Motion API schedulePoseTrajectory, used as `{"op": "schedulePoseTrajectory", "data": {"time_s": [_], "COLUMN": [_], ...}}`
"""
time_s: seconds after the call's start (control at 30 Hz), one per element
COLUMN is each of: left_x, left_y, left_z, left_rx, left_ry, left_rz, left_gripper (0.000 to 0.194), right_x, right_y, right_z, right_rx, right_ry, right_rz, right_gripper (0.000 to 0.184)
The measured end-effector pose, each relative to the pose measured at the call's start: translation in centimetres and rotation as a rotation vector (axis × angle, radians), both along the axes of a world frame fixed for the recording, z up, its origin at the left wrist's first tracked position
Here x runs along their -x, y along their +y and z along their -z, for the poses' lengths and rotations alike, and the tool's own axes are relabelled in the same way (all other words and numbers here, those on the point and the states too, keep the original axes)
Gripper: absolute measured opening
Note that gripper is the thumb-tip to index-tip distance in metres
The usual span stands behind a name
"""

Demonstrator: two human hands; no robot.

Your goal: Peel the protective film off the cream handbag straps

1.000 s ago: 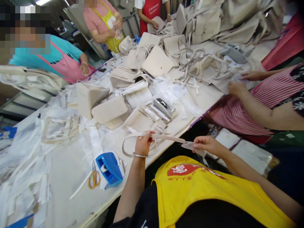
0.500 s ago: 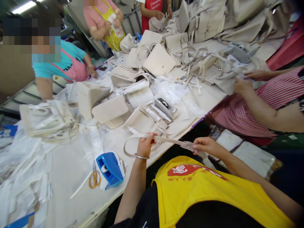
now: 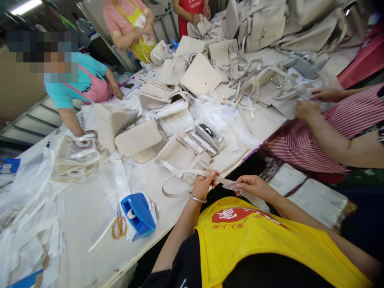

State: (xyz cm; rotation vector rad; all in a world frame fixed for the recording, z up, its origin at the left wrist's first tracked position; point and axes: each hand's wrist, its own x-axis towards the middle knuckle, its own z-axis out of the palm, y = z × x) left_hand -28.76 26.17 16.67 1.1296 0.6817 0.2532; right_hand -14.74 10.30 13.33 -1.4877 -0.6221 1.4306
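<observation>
A long beige bag strap (image 3: 177,175) runs through my left hand (image 3: 204,186), whose fingers are closed on it; the strap loops out to the left over the table edge. My right hand (image 3: 255,187) pinches a thin translucent plastic wrap (image 3: 231,185) around the strap's right end. Just beyond my hands lies a beige bag (image 3: 174,154) with its handles toward me. Left of my forearm sit a blue tape dispenser (image 3: 139,216) and orange-handled scissors (image 3: 119,227).
Beige bags (image 3: 201,76) and crumpled clear plastic (image 3: 213,112) cover the far table (image 3: 87,224). A grey tape dispenser (image 3: 210,136) stands beyond my hands. White paper strips (image 3: 33,248) lie at left. Co-workers stand across the table; one in a striped apron (image 3: 324,132) works close on my right.
My left hand has slid right along the strap, closer to my right hand, which has shifted slightly left. Across the table, a co-worker in turquoise has moved a wrapped bag toward the right.
</observation>
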Motion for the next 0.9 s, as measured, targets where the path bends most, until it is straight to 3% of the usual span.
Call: {"op": "schedulePoseTrajectory", "data": {"time_s": [0.27,0.47,0.9], "left_x": [1.5,1.8,1.5], "left_y": [4.2,5.2,4.8], "left_z": [-1.2,-1.5,-0.4], "left_rx": [-0.025,-0.057,-0.059], "left_ry": [-0.135,-0.148,-0.073], "left_rz": [-0.271,-0.238,-0.143], "left_gripper": [0.022,0.022,0.025], "right_x": [-1.4,-1.8,-1.6], "right_y": [-2.0,-2.5,-1.8], "right_z": [-0.5,-0.4,-0.9], "right_rx": [0.126,0.163,0.175], "right_ry": [0.033,0.048,0.024], "right_rz": [0.120,0.098,0.029], "right_gripper": [0.039,0.038,0.041]}}
